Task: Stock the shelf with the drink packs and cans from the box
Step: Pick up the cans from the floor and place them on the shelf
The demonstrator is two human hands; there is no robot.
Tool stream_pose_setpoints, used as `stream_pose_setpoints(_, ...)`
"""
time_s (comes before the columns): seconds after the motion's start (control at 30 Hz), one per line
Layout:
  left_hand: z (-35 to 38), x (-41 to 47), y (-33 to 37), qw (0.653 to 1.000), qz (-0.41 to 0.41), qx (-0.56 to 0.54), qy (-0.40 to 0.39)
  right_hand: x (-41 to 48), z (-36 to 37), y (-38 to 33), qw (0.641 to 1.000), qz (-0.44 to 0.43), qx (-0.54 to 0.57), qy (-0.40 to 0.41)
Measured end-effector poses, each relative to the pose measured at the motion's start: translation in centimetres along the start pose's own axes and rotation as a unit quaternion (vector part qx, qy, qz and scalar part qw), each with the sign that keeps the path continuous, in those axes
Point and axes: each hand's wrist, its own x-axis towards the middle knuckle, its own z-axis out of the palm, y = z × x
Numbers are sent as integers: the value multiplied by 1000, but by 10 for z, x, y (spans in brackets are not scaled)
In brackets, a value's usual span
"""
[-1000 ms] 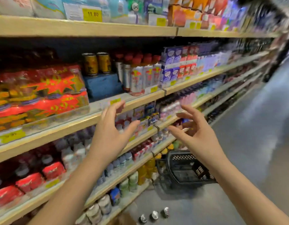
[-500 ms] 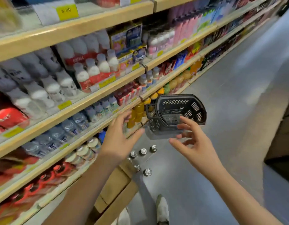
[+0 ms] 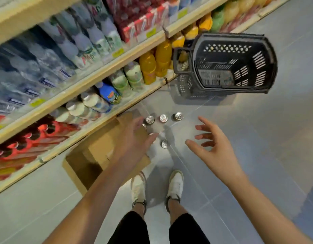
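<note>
Several silver-topped cans (image 3: 163, 118) stand upright on the grey floor in front of my feet. A brown cardboard box (image 3: 101, 154) lies open on the floor against the bottom shelf (image 3: 92, 127). My left hand (image 3: 134, 140) hovers over the box's right edge and the nearest cans, fingers apart and holding nothing; it hides part of the cans. My right hand (image 3: 212, 147) hangs to the right of the cans, fingers spread and empty. Both hands are above the floor, apart from the cans.
A black plastic shopping basket (image 3: 227, 64) stands on the floor further ahead, next to the shelf. The shelves on the left hold water bottles, orange drinks and red packs. My two white shoes (image 3: 175, 185) stand just behind the cans.
My view has swung down from the upper shelves to the floor. Both empty hands have dropped with it, from shelf height to just above the cans and box.
</note>
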Motion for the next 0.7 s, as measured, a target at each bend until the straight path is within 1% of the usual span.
stream_pose_setpoints(0.1,27,28,-55,1000,-12,25,5,23,24,53,1000,14,-3,-8)
stream_pose_setpoints(0.2,54,65,-115,998,-13,57,2,50,54,112,1000,10,-23,-16)
stream_pose_setpoints(0.37,109,131,-215,997,18,68,-13,100,113,230,998,-6,-52,-38)
stream_pose_setpoints(0.47,143,166,-271,992,58,109,-36,127,149,297,997,-22,-58,-53)
stream_pose_setpoints(0.57,171,191,-316,979,100,163,-74,146,178,351,996,-32,-54,-65)
stream_pose_setpoints(0.7,193,215,-360,963,134,220,-83,165,201,407,993,-47,-77,-74)
